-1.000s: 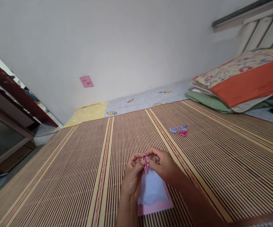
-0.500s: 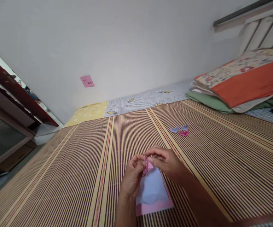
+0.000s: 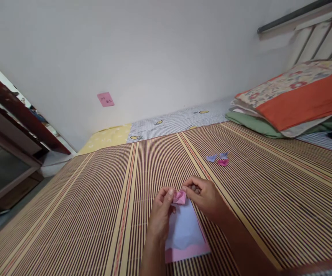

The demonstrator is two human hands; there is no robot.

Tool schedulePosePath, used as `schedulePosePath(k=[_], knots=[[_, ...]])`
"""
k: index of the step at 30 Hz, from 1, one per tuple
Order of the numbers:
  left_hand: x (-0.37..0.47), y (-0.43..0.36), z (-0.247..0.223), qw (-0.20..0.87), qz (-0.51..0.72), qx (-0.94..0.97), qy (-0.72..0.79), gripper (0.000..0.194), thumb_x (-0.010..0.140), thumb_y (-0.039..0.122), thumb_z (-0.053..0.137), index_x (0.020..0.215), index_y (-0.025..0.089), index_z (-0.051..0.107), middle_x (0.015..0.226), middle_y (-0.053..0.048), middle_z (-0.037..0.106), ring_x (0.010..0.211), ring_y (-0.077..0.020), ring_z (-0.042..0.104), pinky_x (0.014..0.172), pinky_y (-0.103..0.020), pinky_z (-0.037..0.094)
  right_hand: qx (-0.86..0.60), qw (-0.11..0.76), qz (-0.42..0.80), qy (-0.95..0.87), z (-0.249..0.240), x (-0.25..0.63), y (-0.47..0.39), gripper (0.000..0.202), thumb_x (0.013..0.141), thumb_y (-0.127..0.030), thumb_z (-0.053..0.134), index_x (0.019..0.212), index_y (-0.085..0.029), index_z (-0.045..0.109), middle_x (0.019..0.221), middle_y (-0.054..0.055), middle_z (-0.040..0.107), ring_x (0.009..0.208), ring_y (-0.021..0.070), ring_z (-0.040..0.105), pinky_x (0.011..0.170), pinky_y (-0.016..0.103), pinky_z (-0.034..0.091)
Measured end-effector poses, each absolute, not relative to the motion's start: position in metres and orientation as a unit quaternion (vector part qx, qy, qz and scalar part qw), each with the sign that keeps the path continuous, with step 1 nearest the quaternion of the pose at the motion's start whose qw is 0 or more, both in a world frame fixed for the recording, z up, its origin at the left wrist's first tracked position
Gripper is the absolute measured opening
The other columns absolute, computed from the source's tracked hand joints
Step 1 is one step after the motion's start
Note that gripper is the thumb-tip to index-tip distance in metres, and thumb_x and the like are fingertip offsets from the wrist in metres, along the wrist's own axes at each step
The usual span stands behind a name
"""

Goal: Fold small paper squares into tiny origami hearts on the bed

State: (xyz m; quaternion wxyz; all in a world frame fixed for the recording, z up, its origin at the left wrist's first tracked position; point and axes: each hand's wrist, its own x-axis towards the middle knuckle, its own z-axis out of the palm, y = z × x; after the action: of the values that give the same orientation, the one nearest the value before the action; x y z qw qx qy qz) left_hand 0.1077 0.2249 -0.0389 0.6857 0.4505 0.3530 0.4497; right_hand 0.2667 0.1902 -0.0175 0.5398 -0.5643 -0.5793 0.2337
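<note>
A small folded piece of pink paper (image 3: 179, 197) is held between my two hands, above a stack of blue and pink paper sheets (image 3: 185, 230). My left hand (image 3: 161, 211) pinches its left end between thumb and fingers. At its upper right corner, my right hand (image 3: 203, 195) grips with thumb and forefinger. The stack lies on the striped mat, partly covered by my left hand. Farther off to the right sit small folded papers: a light blue one (image 3: 211, 158), a second blue one (image 3: 224, 155) and a dark pink one (image 3: 222, 162).
The striped mat (image 3: 102, 207) covers the bed. Folded bedding with an orange and floral cover (image 3: 301, 96) is piled at the right. A pink note (image 3: 105, 99) is on the white wall behind. A dark-framed cabinet (image 3: 5, 161) stands at the left.
The pink paper has turned from a narrow upright view to a wider face toward me. My hands have spread slightly apart, both still on it.
</note>
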Motion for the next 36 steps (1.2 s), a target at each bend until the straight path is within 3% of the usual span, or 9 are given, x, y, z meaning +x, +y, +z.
schedulePosePath(k=[8,22,29,33,36], knots=[[0.112,0.224,-0.032,0.594,0.493,0.510,0.380,0.029,0.076,0.040,0.084,0.078,0.019,0.065,0.083,-0.004,0.070,0.075,-0.0176,0.065,0.060,-0.023,0.046,-0.599,0.545,0.152,-0.566,-0.027,0.265,0.195,0.014,0.086,-0.022,0.057,0.073,-0.020,0.062,0.064,0.000,0.058,0.057,0.0154,0.052,0.054,0.025,0.041],[0.114,0.226,-0.038,0.571,0.538,0.467,0.409,0.024,0.078,0.037,0.080,0.078,0.018,0.066,0.078,-0.003,0.069,0.067,-0.0161,0.064,0.065,-0.028,0.052,-0.616,0.551,0.157,-0.541,-0.036,0.259,0.197,0.013,0.086,-0.022,0.058,0.072,-0.021,0.059,0.061,0.000,0.063,0.055,0.0163,0.060,0.053,0.024,0.046],[0.113,0.226,-0.040,0.573,0.534,0.473,0.404,0.020,0.079,0.034,0.078,0.079,0.018,0.067,0.081,-0.003,0.070,0.068,-0.0163,0.063,0.066,-0.028,0.052,-0.610,0.552,0.180,-0.539,-0.041,0.259,0.199,0.015,0.086,-0.022,0.058,0.071,-0.022,0.057,0.054,-0.003,0.056,0.049,0.0144,0.056,0.048,0.023,0.040],[0.113,0.227,-0.044,0.567,0.536,0.481,0.399,0.018,0.079,0.032,0.079,0.080,0.019,0.066,0.076,-0.002,0.069,0.066,-0.0156,0.062,0.066,-0.027,0.051,-0.600,0.539,0.174,-0.565,-0.038,0.260,0.197,0.007,0.083,-0.017,0.060,0.078,-0.020,0.063,0.068,0.000,0.060,0.057,0.0152,0.057,0.054,0.025,0.042],[0.114,0.227,-0.042,0.559,0.540,0.488,0.397,0.017,0.079,0.030,0.078,0.078,0.019,0.066,0.077,-0.002,0.069,0.067,-0.0160,0.062,0.067,-0.027,0.051,-0.580,0.517,0.145,-0.612,-0.035,0.261,0.196,0.014,0.081,-0.008,0.058,0.085,-0.020,0.067,0.085,0.003,0.060,0.070,0.0167,0.059,0.064,0.027,0.044]])
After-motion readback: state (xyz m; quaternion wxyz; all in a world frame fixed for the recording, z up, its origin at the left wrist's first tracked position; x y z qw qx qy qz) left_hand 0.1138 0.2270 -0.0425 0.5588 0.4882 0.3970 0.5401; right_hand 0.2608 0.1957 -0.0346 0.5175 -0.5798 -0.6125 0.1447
